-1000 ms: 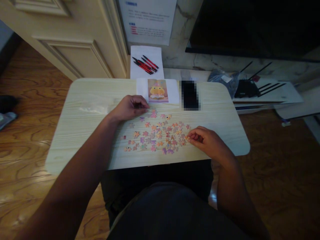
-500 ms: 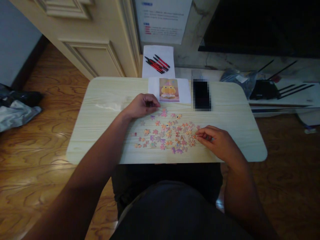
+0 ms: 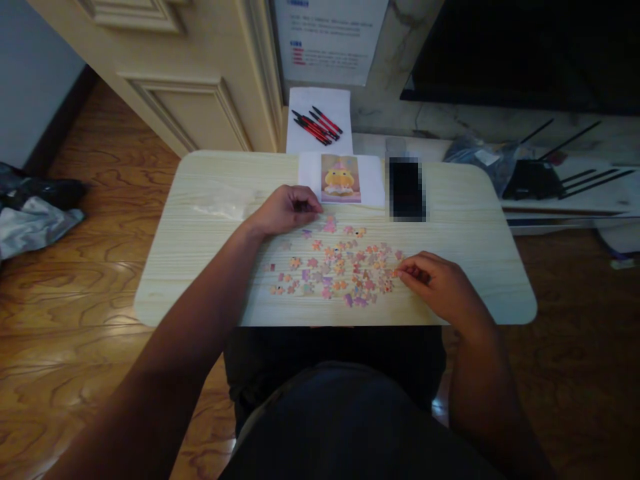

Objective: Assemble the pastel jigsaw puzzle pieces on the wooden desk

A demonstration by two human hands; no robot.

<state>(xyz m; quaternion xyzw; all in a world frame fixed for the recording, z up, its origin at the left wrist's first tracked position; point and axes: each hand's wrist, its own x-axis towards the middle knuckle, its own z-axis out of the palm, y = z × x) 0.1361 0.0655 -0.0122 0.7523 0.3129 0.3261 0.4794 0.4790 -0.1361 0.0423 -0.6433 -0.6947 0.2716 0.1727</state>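
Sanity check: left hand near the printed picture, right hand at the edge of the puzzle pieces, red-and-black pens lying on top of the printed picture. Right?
Not the pens: in the head view they lie on a white sheet beyond the far edge of the table, not on the printed picture. The rest stands.

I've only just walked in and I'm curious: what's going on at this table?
Small pastel jigsaw pieces lie strewn over a pale, wood-grained table. A person's right hand is at a small orange piece on the right side of the spread; whether it is gripped is unclear. The left hand is beside a white paper sheet with a printed yellow cartoon figure; whether it holds anything, I can't tell.
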